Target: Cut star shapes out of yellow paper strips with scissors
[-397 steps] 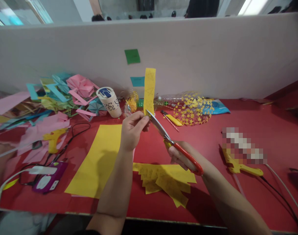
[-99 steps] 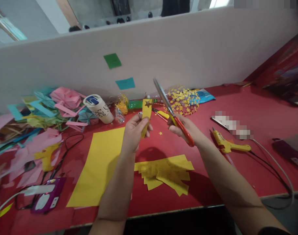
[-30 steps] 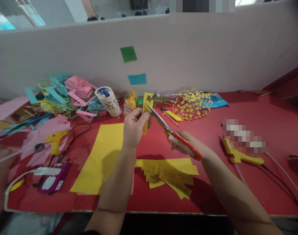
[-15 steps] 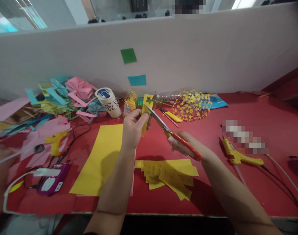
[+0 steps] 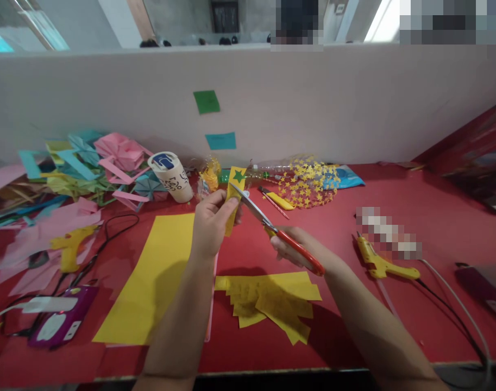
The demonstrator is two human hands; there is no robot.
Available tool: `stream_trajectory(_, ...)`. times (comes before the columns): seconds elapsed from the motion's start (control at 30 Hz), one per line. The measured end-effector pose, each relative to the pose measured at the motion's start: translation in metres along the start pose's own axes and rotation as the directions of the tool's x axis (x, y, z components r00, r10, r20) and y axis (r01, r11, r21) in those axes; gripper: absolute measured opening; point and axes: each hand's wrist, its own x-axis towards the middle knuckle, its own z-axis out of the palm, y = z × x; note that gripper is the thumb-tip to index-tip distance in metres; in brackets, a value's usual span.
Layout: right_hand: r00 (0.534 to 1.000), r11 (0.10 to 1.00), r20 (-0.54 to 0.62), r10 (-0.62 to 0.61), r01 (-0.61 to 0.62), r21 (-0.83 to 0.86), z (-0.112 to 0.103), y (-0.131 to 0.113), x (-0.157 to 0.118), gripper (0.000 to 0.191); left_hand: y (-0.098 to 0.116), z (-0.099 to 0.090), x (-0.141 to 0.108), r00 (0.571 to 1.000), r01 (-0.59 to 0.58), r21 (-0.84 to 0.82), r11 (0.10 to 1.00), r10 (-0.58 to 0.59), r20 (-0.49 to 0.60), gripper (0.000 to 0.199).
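Observation:
Pinched in my left hand is a narrow yellow paper strip, held upright above the table. Near its top is a star shape that shows green; it looks like a cut-out hole. My right hand grips red-handled scissors, whose blade tips reach the strip's right side just below the star. The blades look nearly together. Below my hands lies a fanned pile of yellow paper strips. A large yellow sheet lies left of them, partly behind my left forearm.
Two yellow glue guns lie at left and right with cords. A purple power strip, folded paper shapes and a white cup stand left. At the back are a cutter knife and a clear bottle with yellow stars.
The view has shifted, so things sit slightly further left and lower. Another person's arm at the left edge is out of view. My hands keep the same hold on strip and scissors.

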Motion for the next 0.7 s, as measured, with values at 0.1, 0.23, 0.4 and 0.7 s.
stream_trajectory(0.1,1.0,1.0,0.01,-0.013,0.013,-0.012,-0.001,-0.001,0.0,0.056,-0.001,-0.003,0.001,1.0,-0.007,0.03,1.0,0.006,0.021,0.016)
stream_trajectory(0.23,1.0,0.999,0.021,-0.002,0.003,-0.049,-0.003,-0.003,-0.001,0.058,-0.004,-0.012,0.005,0.999,-0.047,0.129,0.991,0.046,0.011,0.021)
stream_trajectory(0.4,0.999,0.995,0.035,-0.022,0.025,-0.098,-0.004,-0.001,-0.001,0.061,-0.005,-0.018,0.009,0.982,-0.171,0.219,0.961,0.185,-0.043,0.018)
stream_trajectory(0.7,0.998,0.999,0.058,-0.038,0.039,-0.017,-0.002,0.006,-0.001,0.062,-0.006,-0.011,0.007,0.982,-0.182,0.146,0.972,0.187,-0.019,0.024)
